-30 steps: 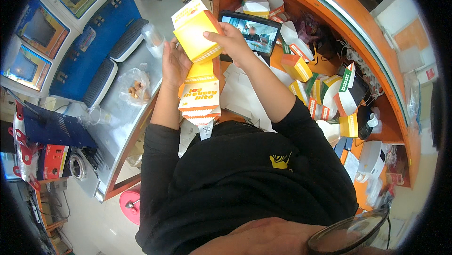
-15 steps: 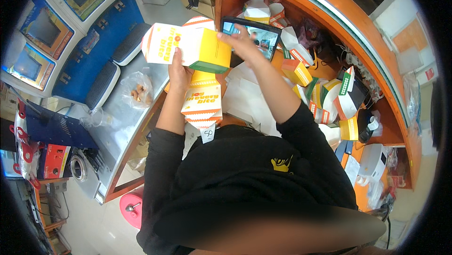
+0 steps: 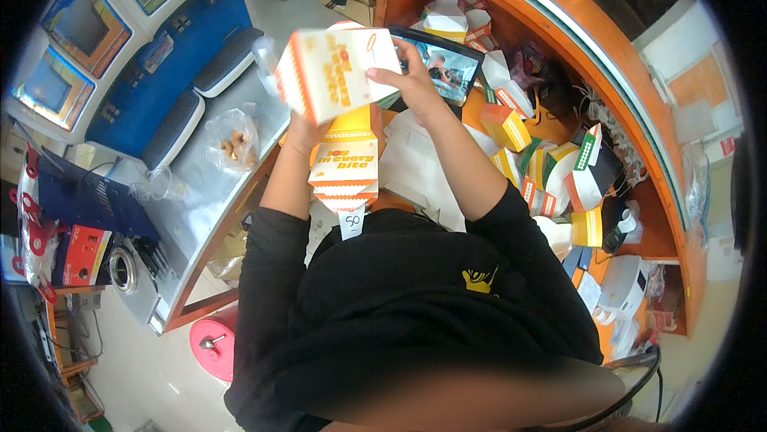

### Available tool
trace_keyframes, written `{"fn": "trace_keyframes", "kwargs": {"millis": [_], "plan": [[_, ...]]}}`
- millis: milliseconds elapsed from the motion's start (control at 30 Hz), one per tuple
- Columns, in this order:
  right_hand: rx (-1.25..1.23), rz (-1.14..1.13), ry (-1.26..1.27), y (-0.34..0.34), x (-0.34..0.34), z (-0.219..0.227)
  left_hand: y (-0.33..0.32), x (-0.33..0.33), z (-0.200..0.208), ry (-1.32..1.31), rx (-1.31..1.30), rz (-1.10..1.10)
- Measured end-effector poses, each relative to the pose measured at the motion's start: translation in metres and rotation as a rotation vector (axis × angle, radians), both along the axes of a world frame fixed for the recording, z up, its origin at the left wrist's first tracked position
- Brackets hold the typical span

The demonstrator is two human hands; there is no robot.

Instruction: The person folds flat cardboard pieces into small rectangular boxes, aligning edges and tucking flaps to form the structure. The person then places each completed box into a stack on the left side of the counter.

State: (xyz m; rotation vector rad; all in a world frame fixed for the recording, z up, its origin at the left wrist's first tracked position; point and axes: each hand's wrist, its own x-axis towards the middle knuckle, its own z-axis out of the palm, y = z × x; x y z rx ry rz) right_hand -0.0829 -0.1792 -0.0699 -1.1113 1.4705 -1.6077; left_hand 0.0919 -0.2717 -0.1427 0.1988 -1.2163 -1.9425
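Note:
A white, orange and yellow cardboard food box [image 3: 331, 73] is held up in front of me, its printed white panel facing me and slightly blurred. My right hand [image 3: 415, 87] grips its right edge, thumb on the front and fingers behind. At its lower left is my left hand [image 3: 302, 130], holding it from beneath; the box hides those fingers. Just below, nearer my body, lies a similar box or stack of flat box blanks [image 3: 345, 167] with a small white paper tag [image 3: 351, 223] at its near end.
A tablet [image 3: 447, 69] stands beyond my right hand. Several folded boxes [image 3: 507, 127] crowd the orange shelf on the right, beside white sheets [image 3: 423, 164]. On the left, a metal counter [image 3: 216, 196] carries a clear plastic bag [image 3: 232, 144] of brown pieces near a drinks dispenser [image 3: 152, 81].
The box has turned so its printed white panel faces me instead of its yellow and green side. My right hand has moved onto its right edge; my left hand has dropped slightly lower.

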Motion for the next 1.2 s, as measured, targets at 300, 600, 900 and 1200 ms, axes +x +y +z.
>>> {"fn": "trace_keyframes", "kwargs": {"millis": [300, 600, 900, 1200], "plan": [[-0.172, 0.439, 1.119, -0.007, 0.008, 0.020, -0.021, 0.013, 0.003, 0.391, 0.596, -0.111], [0.040, 0.530, 1.084, -0.009, 0.005, 0.002, -0.016, 0.035, 0.008, -0.561, 0.067, 0.342], [0.024, 0.401, 1.193, 0.000, 0.019, -0.045, -0.010, 0.006, -0.034, -0.779, -0.480, 0.508], [0.002, 0.369, 1.204, 0.002, 0.015, -0.057, -0.037, -0.012, 0.006, -0.665, -0.872, 0.377]]}}
